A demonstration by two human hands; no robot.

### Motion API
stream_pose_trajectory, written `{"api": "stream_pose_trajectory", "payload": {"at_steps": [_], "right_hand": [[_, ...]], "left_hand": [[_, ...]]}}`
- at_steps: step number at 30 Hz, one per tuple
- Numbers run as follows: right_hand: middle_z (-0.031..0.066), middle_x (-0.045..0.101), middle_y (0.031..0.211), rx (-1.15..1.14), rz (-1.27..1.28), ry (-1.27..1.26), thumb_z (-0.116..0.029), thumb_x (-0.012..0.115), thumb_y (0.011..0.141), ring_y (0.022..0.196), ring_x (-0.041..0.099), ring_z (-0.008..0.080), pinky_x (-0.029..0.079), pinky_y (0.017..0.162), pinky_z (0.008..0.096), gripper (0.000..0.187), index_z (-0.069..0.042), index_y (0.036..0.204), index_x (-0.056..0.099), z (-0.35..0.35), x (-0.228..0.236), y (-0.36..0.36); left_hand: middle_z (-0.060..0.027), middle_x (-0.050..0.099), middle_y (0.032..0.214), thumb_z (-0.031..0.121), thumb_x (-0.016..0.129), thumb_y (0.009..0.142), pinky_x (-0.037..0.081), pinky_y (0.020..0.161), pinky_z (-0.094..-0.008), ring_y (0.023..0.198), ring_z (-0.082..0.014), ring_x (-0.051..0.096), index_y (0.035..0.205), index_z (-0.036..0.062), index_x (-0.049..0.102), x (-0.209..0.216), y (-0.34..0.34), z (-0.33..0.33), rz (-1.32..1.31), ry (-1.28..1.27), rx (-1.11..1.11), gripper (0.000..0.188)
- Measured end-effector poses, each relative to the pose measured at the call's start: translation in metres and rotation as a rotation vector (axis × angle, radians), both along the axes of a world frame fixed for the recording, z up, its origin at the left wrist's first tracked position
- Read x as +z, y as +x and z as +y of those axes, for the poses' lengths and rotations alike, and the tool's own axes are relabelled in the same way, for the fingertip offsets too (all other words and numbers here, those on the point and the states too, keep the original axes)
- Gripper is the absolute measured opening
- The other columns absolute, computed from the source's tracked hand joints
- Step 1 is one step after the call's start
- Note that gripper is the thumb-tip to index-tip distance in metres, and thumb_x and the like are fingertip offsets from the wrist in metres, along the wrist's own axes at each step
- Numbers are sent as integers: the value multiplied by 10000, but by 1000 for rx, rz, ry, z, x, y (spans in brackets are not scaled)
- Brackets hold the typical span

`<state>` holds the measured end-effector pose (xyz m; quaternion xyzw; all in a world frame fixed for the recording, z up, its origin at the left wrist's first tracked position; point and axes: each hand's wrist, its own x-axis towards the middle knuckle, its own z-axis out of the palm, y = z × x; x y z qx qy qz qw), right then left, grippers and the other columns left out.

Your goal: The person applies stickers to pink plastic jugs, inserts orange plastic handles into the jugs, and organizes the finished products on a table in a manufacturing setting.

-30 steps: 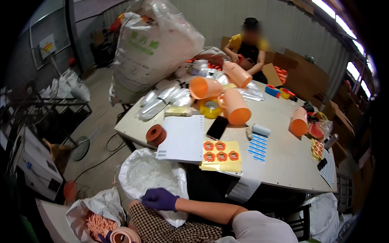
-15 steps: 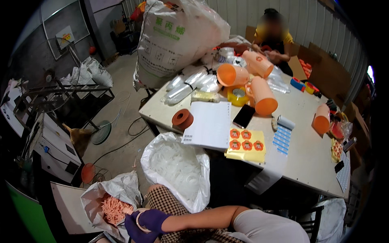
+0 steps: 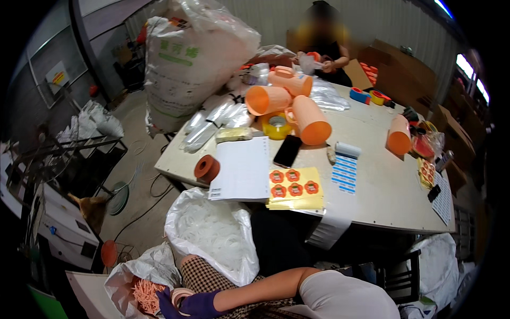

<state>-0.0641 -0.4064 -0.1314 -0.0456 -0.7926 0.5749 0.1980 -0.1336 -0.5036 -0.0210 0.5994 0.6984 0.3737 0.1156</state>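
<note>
At the lower left, my right hand, in a purple glove, reaches across my lap beside an open white sack. Its fingers curl round a pale peach ring-shaped piece, partly covered by the glove. Thin peach plastic pieces lie heaped in that sack, right next to the fingertips. Just beyond my knee, a larger white sack holds clear, translucent plastic pieces. I cannot make out my left hand; only the one gloved arm shows plainly.
A white table bears orange mugs, a phone, flower-shaped stickers, paper sheets, a brown roll and yellow tape. A big white sack stands behind. Opposite sits a person handling something in clear plastic.
The view has swung right, so the table and sacks appear further left. My gloved hand stays by the peach pieces with the ring-shaped piece. The person opposite now holds up a plastic-wrapped thing.
</note>
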Motion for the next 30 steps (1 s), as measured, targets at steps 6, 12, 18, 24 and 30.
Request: {"api": "stream_pose_trajectory", "payload": {"at_steps": [6,12,18,24,30], "right_hand": [[166,645,1242,-431,372,134,-140,616,953,1187,601,313,461,1029,404,244,-29,1169,648,54,113,214],[127,683,1095,-1677,-184,841,-123,822,747,1088,632,324,530,922,408,360,-69,1079,692,116,101,514],[123,672,1017,-1728,-514,499,-177,822,742,955,637,310,531,854,411,333,-76,1042,718,130,85,577],[86,665,930,-1776,-463,435,-162,838,717,900,635,274,535,803,400,199,-93,854,710,136,84,582],[139,616,1033,-1598,-184,677,-105,826,701,1024,602,333,496,877,425,203,-60,829,676,135,125,500]], "left_hand": [[-227,598,1259,286,967,585,519,955,-425,1102,-363,608,1448,-51,407,68,14,20,499,113,-98,1082],[-127,601,1363,312,639,929,377,1076,-593,1277,-389,525,1263,70,644,-15,51,6,689,249,-584,412],[-55,590,1403,249,597,898,328,1049,-643,1279,-328,532,1289,246,628,-21,124,44,543,130,-988,393],[-59,616,1355,188,579,919,391,1000,-563,1171,-249,581,1251,220,671,-33,131,46,557,320,-1015,346],[12,654,1298,202,567,944,427,958,-485,1159,-187,609,1232,145,653,-47,131,33,704,213,-862,305]]}}
